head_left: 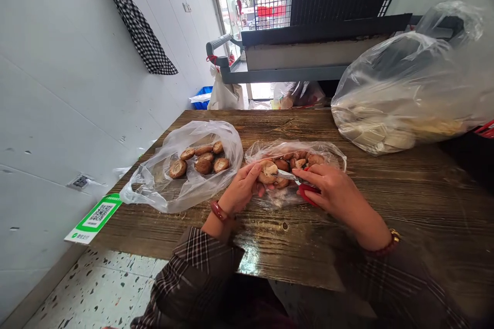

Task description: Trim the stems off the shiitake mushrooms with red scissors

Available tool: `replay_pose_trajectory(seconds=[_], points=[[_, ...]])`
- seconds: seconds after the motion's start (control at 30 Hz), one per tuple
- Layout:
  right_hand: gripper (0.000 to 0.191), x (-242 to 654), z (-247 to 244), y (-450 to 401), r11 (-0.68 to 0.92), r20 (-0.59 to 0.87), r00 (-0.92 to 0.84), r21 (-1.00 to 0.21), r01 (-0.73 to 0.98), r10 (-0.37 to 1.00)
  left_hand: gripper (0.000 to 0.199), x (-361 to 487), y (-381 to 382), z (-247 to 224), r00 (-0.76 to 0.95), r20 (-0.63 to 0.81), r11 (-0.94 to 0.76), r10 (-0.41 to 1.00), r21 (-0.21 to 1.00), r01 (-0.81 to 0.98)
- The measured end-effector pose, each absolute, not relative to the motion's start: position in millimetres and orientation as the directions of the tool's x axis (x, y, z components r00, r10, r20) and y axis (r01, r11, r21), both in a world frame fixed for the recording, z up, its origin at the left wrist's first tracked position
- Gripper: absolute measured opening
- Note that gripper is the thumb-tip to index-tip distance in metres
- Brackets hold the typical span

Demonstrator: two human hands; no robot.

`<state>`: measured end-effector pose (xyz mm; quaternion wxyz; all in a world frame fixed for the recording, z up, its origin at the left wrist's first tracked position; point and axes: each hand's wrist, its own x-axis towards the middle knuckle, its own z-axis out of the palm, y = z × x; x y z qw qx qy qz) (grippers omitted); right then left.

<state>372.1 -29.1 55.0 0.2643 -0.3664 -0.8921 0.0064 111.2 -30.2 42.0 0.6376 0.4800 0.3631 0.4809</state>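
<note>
Pinched in my left hand (245,185) is a mushroom (267,171), its pale underside turned up. My right hand (332,190) grips red-handled scissors (307,194), and their metal blades reach the middle of the mushroom at its stem. Below and behind both hands, a clear plastic bag (335,151) lies open with several brown mushrooms (283,164) in it. To the left, a white plastic bag (154,185) is spread open around several more brown mushrooms (203,165). The scissor tips are partly hidden against the mushroom.
Everything rests on a dark wooden table (270,247). A large clear bag (409,97) of pale flat pieces stands at the back right. A green QR-code card (96,218) sits at the left edge, beside the white wall (57,113). Behind is a grey-framed cart (285,74).
</note>
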Motion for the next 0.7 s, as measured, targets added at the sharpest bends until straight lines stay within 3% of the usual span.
replay_pose_trajectory(seconds=[0.27, 0.5, 0.7], points=[[0.037, 374.1, 49.9, -29.7, 0.717, 0.448, -0.576, -0.261, 0.647, 0.683, 0.054, 113.8, -32.7, 39.4, 0.226, 0.031, 0.020, 0.974, 0.976, -0.217], [0.040, 369.5, 48.5, -30.4, 0.700, 0.493, -0.530, -0.266, 0.663, 0.690, 0.076, 116.4, -31.5, 42.3, 0.219, 0.118, -0.080, 0.969, 0.982, -0.173], [0.039, 375.6, 53.1, -31.2, 0.735, 0.533, -0.536, -0.282, 0.617, 0.655, 0.062, 114.0, -30.5, 42.0, 0.143, 0.078, -0.032, 0.987, 0.954, -0.299]])
